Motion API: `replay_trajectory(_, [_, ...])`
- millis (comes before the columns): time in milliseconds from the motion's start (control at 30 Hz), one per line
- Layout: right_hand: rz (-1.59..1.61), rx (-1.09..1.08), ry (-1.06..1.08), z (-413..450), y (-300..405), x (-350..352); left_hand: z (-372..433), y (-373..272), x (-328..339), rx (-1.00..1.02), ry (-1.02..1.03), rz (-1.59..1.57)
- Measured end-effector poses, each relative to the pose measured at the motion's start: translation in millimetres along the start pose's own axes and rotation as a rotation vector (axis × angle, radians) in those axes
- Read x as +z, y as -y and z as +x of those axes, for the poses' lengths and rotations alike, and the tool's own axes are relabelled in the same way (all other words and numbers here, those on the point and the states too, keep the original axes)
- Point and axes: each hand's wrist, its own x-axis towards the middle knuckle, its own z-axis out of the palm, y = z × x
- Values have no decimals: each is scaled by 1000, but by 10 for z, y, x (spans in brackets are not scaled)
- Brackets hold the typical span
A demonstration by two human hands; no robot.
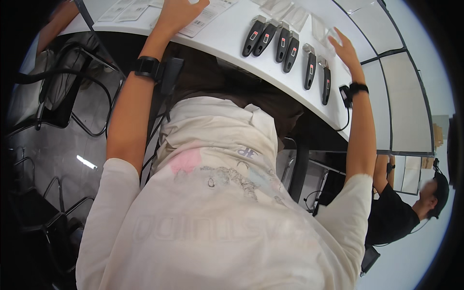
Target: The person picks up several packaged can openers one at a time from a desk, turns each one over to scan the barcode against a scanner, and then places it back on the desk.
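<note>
My left hand (pixel 180 17) is over a white printed card (pixel 204 23) on the white table (pixel 217 40). The picture's top edge cuts off part of its fingers, so its grip is unclear. At the table's right side, my right hand (pixel 344 49) has thumb and forefinger spread around a clear plastic piece (pixel 331 35). Whether they grip it is hard to see. Between the hands, several black-handled hand tools (pixel 282 45) with metal heads lie in a slanting row, handles toward me. A further black-handled tool (pixel 327 85) lies nearest my right wrist. Clear plastic packages (pixel 295 17) lie beyond the tools.
More printed cards (pixel 132 10) lie at the table's far left. A white panelled partition (pixel 407 90) with dark edges borders the right side. A cable (pixel 344 125) hangs from my right wristband. Another person (pixel 395 214) sits at the right; chairs (pixel 47 217) stand at the left.
</note>
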Motion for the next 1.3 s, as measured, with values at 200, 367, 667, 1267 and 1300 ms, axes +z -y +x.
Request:
replay_trajectory(200, [-141,47,72,146,-219,543,-5,128,11,-280,-19,-275])
replay_trajectory(367, [-159,198,64,117,-179,322,-11,106,-68,-303,-47,-235])
replay_trajectory(667, [-298,458,20,-285,-398,-290,-24,162,11,-242,-77,-121])
replay_trajectory(1267, [-160,223,-192,-1199,2028,55,-49,87,0,-186,-19,-40])
replay_trajectory(1300, [-157,222,-190,-1205,2022,30,-54,97,-10,-180,-23,-39])
